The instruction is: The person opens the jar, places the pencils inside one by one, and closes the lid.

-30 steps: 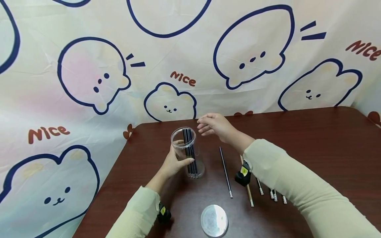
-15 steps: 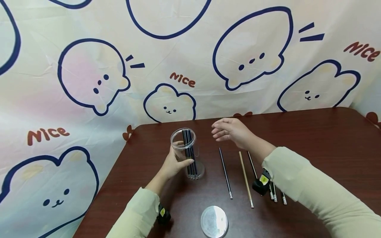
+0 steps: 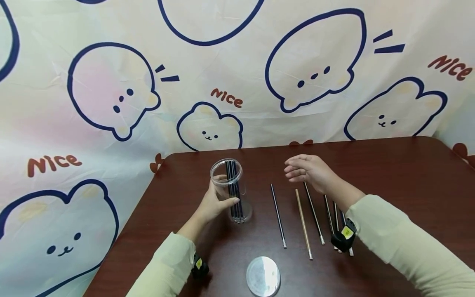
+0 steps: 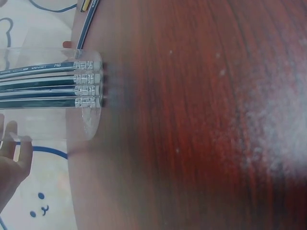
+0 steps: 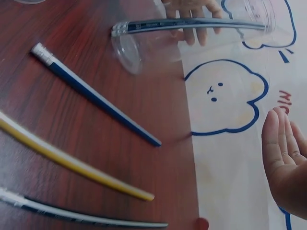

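My left hand (image 3: 214,204) grips a clear plastic jar (image 3: 247,210) from the side, its fingers and thumb round the wall. Several dark pencils (image 3: 233,187) stand inside the jar, leaning together, with their eraser ends (image 4: 87,89) at its base. Whether the base touches the table cannot be told. My right hand (image 3: 311,171) hovers above the table with fingers extended and nothing in it. Below it lie a dark pencil (image 3: 314,214) and a yellow pencil (image 3: 303,225); another dark pencil (image 3: 278,216) lies nearer the jar. Further dark pencils (image 3: 328,212) are partly hidden under my right wrist.
A round clear lid (image 3: 263,276) lies at the near side of the brown table (image 3: 415,189). Behind the table's far edge hangs a pale cloth (image 3: 319,123) printed with cartoon animals. A black wrist camera (image 3: 343,239) is strapped to the right sleeve.
My right hand has moved away from the jar's mouth, to the right and toward me, over the pencils on the table. My left hand keeps holding the jar in place.
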{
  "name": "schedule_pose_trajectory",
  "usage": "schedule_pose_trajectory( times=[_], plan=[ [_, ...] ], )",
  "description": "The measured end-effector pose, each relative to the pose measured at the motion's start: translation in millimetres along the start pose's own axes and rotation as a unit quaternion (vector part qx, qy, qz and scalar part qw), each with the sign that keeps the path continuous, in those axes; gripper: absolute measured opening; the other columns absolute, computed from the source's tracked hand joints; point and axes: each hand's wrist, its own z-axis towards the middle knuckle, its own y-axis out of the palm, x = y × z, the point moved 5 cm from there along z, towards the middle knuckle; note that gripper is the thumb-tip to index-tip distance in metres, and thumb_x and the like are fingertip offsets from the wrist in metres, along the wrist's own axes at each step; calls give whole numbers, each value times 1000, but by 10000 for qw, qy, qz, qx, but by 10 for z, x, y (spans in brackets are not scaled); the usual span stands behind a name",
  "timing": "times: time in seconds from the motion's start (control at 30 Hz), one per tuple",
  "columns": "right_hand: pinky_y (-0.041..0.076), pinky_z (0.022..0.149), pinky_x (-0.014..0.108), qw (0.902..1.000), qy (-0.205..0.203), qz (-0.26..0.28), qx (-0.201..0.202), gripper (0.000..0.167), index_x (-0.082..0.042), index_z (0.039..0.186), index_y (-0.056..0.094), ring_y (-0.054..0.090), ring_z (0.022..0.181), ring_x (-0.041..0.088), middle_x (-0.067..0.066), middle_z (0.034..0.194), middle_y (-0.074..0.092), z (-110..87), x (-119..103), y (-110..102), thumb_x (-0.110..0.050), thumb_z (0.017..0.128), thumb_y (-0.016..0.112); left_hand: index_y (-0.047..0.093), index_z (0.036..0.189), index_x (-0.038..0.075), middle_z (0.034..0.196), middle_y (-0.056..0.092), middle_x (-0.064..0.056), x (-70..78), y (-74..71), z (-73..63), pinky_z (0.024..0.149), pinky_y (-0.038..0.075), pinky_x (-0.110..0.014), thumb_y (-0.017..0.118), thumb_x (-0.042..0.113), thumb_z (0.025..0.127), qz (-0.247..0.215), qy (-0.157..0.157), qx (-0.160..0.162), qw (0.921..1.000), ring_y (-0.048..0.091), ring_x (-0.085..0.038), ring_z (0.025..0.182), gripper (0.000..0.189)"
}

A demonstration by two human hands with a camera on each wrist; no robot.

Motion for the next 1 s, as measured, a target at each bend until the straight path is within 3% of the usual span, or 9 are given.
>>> schedule_pose_trajectory(
  times=[0.23, 0.37, 0.53, 0.8, 1.0],
  plan=[
    [47, 69, 31, 9999, 113, -7, 130, 37, 13, 109, 43, 59, 75, 16, 7, 82, 60, -103, 136, -200, -18, 88, 48, 22, 125, 5, 120, 39, -17, 12, 34, 14, 81, 37, -37, 66, 5, 73, 140, 28, -24, 9999, 47, -26, 94, 68],
    [47, 68, 30, 9994, 199, 90, 267, 28, 6, 104, 48, 59, 74, 15, 5, 80, 60, -128, 213, -281, -18, 89, 47, 23, 125, 5, 120, 41, -17, 21, 12, 10, 81, 36, -36, 66, 4, 72, 276, 49, 28, 9996, 49, -25, 91, 68],
    [47, 69, 31, 9989, 219, 252, 334, 16, -5, 95, 54, 59, 75, 16, 4, 79, 60, -137, 290, -363, -17, 89, 46, 23, 125, 4, 102, 51, -18, 19, -55, 21, 81, 35, -38, 67, 6, 72, 366, 190, 51, 9991, 50, -23, 86, 69],
    [47, 71, 31, 9976, 358, 290, 523, 18, -3, 96, 53, 59, 75, 16, 4, 81, 59, -200, 404, -561, -18, 89, 46, 24, 126, 14, 97, 52, -15, -259, -83, 140, 77, 38, -37, 71, 16, 71, 440, 118, 51, 9989, 52, -21, 82, 72],
    [46, 73, 32, 9966, 415, 270, 651, 21, 0, 98, 53, 58, 77, 17, 4, 82, 59, -262, 471, -692, -18, 89, 46, 23, 125, 12, 101, 52, -16, -277, -92, 140, 77, 40, -36, 70, 16, 71, 194, 328, -71, 9992, 53, -22, 84, 72]
  ],
)
